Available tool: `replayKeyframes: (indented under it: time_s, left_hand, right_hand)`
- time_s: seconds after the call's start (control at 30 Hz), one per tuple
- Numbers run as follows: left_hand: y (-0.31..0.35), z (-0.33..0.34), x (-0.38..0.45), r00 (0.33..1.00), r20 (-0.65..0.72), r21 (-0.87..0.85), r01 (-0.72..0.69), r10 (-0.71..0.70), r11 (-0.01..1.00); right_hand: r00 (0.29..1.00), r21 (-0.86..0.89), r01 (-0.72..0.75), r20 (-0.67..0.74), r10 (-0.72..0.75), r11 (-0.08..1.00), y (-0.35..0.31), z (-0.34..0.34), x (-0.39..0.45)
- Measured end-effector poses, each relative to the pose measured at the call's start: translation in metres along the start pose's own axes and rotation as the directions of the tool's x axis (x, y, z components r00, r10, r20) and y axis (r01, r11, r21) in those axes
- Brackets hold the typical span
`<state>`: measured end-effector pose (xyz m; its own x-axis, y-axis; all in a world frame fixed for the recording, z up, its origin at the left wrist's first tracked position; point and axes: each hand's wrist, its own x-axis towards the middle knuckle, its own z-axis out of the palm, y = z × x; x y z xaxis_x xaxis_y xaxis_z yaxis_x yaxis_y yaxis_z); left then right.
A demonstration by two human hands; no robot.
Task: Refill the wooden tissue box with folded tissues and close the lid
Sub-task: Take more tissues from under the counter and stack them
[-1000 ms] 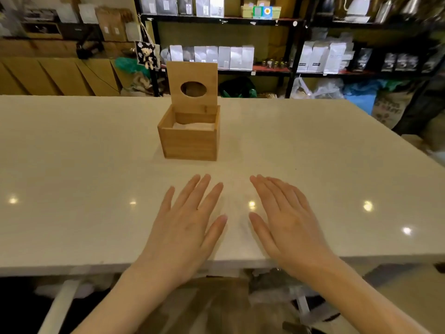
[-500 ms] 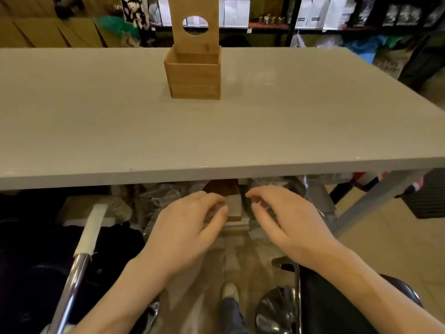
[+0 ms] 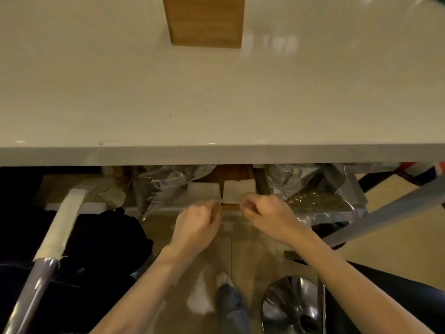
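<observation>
Hands below the table edge: we reach both under the white table (image 3: 216,97) toward two pale stacks of folded tissues (image 3: 238,190) stored in a low wooden container there. Our left hand (image 3: 196,225) and right hand (image 3: 269,218) are curled, fingers drawn in, at the near edge of the stacks; whether they pinch tissue, a clear wrapper or nothing at all, we cannot tell through the blur. We judge the hands are held low and close together to lift a stack out cleanly, since the supply sits beneath the tabletop rather than on it. The wooden tissue box (image 3: 204,22) stands well apart on the table above, its top cut off by the frame, so its lid is out of sight. Crumpled silver foil bags (image 3: 320,186) crowd both sides of the tissues, and the table's overhanging edge hangs just above them. A chair leg (image 3: 48,249) and a chrome stool base (image 3: 292,307) flank our arms.
</observation>
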<state>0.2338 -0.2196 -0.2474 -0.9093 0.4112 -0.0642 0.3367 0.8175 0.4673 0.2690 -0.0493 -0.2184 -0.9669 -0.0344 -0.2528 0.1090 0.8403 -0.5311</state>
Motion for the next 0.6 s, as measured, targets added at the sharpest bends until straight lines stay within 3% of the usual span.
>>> replayKeyframes:
  time_s: [0.1,0.27,0.43,0.6]
  left_hand:
    - [-0.023,0.042,0.018,0.998,-0.053,0.079,-0.031,0.036,0.996]
    - [-0.06,0.095,0.06,1.0,0.001,0.119,-0.003,0.003,0.993]
    - [-0.084,0.123,0.105,0.997,0.068,0.207,-0.039,0.025,0.978]
    - [-0.109,0.142,0.143,0.989,0.146,0.246,-0.023,-0.013,0.969]
  right_hand:
    - [0.993,0.101,0.008,-0.122,0.004,0.995,0.026,0.042,0.031]
    - [0.965,0.012,0.005,-0.26,-0.001,1.0,0.069,0.095,0.084]
    - [0.981,-0.094,-0.068,-0.187,0.049,0.993,0.103,0.116,0.136]
    - [0.991,-0.392,0.041,-0.1,-0.087,0.919,0.119,0.12,0.173]
